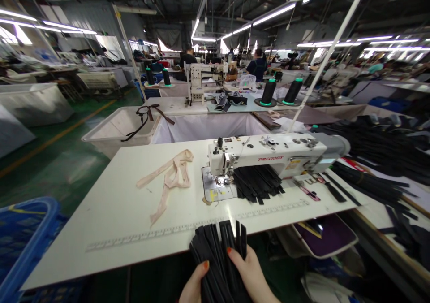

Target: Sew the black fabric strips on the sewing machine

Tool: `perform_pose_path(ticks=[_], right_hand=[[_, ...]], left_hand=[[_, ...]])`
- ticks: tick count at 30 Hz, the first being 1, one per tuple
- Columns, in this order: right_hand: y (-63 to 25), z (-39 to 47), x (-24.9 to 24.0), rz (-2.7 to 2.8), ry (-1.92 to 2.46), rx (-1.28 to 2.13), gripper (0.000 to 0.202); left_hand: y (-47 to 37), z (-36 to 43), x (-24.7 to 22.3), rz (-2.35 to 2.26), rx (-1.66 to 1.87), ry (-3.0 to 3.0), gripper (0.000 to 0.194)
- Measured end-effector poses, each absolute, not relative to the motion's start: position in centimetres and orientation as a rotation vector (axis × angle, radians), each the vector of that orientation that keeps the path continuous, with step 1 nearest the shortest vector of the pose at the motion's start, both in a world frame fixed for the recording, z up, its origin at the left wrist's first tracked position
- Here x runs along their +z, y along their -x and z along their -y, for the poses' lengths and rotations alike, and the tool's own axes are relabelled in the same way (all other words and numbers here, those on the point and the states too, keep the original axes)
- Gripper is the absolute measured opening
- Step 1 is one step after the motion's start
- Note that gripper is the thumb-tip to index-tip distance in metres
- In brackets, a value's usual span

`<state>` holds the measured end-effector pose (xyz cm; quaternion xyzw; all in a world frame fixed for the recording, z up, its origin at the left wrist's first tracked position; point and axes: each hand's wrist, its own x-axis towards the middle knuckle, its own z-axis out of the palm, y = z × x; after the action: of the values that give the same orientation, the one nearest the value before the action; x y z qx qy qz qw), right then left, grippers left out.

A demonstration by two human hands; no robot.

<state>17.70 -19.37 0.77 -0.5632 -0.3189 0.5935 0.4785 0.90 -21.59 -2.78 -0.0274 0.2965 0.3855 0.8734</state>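
Note:
A thick bundle of black strips (pixel 215 253) is gripped between both hands at the near edge of the white table. My left hand (pixel 195 283) holds its left side, thumb on top. On the right side, my right hand (pixel 250 271) is closed round the strips, its thumb lying across them. The strip ends point away, over the table's front edge. Beyond them stands a white sewing machine (pixel 265 153), with a pile of black strips (pixel 258 182) under its arm.
Beige fabric strips (pixel 176 175) and a ruler scale (pixel 144 235) lie on the white table (pixel 110 200). Small scissors (pixel 309 192) and a black-handled tool (pixel 334 191) are at the right. A blue basket (pixel 30 244) stands left; black strips (pixel 379 146) heap up far right.

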Motion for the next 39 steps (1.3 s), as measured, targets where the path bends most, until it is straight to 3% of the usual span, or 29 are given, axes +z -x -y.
perform_pose_path(ticks=[8,13,20,28,33,39], right_hand=[[-17.6,19.0,1.7,0.197,1.148,1.755,0.047],[-18.1,18.5,2.3,0.740,1.234,1.740,0.054],[-17.8,18.0,4.6,1.371,1.373,1.469,0.023],[-17.4,18.2,2.9,0.848,1.310,1.564,0.035],[-17.9,17.9,2.8,0.416,1.264,1.679,0.038],[-18.1,18.5,5.6,1.205,1.350,1.657,0.028]], left_hand=[[-1.0,21.3,-3.9,-0.475,0.844,0.059,0.037],[-0.7,21.4,-3.9,-0.486,0.774,-0.011,0.040],[-1.1,21.1,-2.8,-0.588,0.785,-0.047,0.049],[-1.2,20.7,-2.0,-0.482,0.709,0.003,0.044],[-1.3,20.6,-2.8,-0.513,0.849,0.005,0.039],[-1.4,20.9,-2.5,-0.644,0.827,-0.014,0.044]])
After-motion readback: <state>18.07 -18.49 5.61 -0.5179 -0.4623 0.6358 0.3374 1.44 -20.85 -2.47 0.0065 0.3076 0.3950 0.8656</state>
